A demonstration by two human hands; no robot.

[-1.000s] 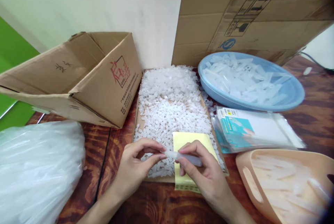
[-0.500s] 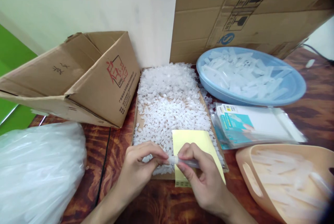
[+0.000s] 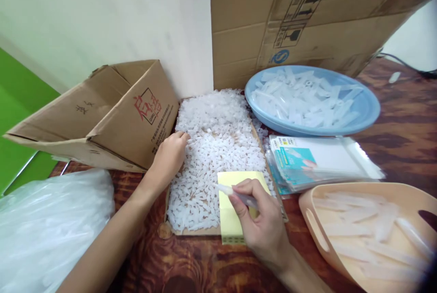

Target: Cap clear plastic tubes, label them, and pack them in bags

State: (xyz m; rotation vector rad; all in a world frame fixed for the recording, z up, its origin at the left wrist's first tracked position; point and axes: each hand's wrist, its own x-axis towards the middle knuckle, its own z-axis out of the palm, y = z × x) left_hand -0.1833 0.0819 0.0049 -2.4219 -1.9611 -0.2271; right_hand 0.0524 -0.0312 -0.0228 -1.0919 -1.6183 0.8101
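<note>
My right hand pinches a small translucent plastic tube with a white pointed nozzle at its left end. Below the tube lies a yellow sheet of paper, resting on the right front part of a shallow cardboard tray. White nozzle tips cover the tray's front and middle. Clear little caps are heaped at its back. Over the tray's left side, where tips and caps meet, is my left hand. Its fingers curl downward and their ends are mostly hidden.
An open cardboard box stands left, behind a bulging clear plastic bag. At right are a blue basin of translucent tubes, bagged printed packs and a peach basket holding tubes. Behind stands a large carton.
My left hand has let go of the nozzle and moved up and left to the tray's far left side. My right hand still holds the tube, nozzle now exposed. The view has shifted slightly.
</note>
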